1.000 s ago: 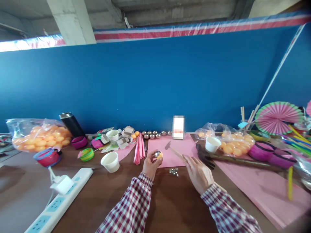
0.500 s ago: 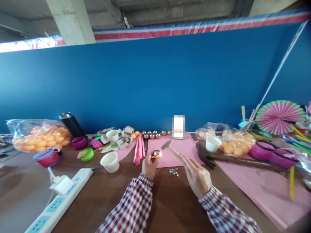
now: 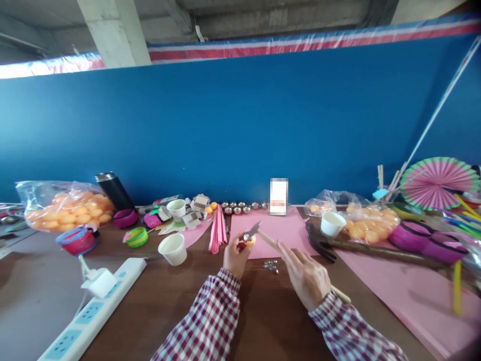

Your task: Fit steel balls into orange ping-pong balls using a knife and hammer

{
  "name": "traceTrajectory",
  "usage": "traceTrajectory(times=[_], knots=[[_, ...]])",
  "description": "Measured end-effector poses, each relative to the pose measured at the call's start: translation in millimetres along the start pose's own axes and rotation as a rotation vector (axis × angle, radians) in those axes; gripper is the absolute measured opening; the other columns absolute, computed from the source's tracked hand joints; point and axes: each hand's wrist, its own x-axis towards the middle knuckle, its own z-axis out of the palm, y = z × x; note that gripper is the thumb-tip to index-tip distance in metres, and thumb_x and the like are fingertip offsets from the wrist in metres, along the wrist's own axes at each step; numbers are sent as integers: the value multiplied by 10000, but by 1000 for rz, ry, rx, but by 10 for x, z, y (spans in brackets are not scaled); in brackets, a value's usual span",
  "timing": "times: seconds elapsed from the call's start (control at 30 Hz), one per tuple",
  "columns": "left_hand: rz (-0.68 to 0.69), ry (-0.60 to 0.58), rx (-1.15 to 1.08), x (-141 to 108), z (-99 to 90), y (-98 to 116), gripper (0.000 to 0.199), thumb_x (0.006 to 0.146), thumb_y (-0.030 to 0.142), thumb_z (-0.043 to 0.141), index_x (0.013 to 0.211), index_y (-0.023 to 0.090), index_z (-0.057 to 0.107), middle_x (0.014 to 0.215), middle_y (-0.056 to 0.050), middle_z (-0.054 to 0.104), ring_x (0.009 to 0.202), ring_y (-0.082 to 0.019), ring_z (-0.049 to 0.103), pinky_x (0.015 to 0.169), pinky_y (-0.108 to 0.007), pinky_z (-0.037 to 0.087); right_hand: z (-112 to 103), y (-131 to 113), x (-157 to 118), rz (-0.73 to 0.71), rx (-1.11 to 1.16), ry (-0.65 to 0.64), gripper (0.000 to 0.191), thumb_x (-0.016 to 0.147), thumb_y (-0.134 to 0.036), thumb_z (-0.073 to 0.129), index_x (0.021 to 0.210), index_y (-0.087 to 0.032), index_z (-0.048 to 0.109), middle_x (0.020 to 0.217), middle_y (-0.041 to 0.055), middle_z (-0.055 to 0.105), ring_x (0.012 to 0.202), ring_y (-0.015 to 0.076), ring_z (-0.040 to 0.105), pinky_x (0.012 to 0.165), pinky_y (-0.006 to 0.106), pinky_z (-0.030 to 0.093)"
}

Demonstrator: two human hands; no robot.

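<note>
At the pink sheet's (image 3: 291,228) near-left corner, our left hand (image 3: 236,258) pinched a silver ball (image 3: 246,237) against something orange (image 3: 251,241), seemingly steadying it for the hammer (image 3: 268,240) our right hand (image 3: 308,277) gripped.

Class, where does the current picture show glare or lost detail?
Head view: pale sheen on the blue panel's left side; head view: glints on the held silver ball and the silver balls behind; head view: pixelation hides the white rectangle's detail.
</note>
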Motion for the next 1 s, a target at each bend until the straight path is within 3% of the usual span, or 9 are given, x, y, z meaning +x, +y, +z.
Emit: traceTrajectory(times=[0.13,0.6,0.73,1.0], knots=[[-16,44,-36,18,-8,-16,434,601,220,638,1025,156,566,957,-69,620,714,-126,581,628,-229,469,3,22,-1,48,15,54,427,847,-256,386,1269,-275,323,813,1,598,647,87,532,576,183,376],[-80,18,-164,8,4,-47,426,645,269,601,1041,120,550,801,-44,606,612,-77,542,600,-218,470,-15,-9,4,-19,13,-4,389,850,-262,384,1238,-271,379,734,2,594,629,91,530,541,185,365],[-23,54,-62,20,-1,-34,424,615,224,622,1027,149,557,918,-64,617,707,-115,576,644,-231,470,-7,-11,4,19,20,30,401,850,-255,378,1251,-261,361,783,13,599,648,91,534,563,180,372],[92,89,46,5,18,-45,421,588,159,635,1001,167,554,932,-63,610,725,-121,579,686,-247,460,-13,-21,-4,22,26,9,403,851,-268,377,1253,-274,352,799,6,601,651,94,535,555,185,372]])
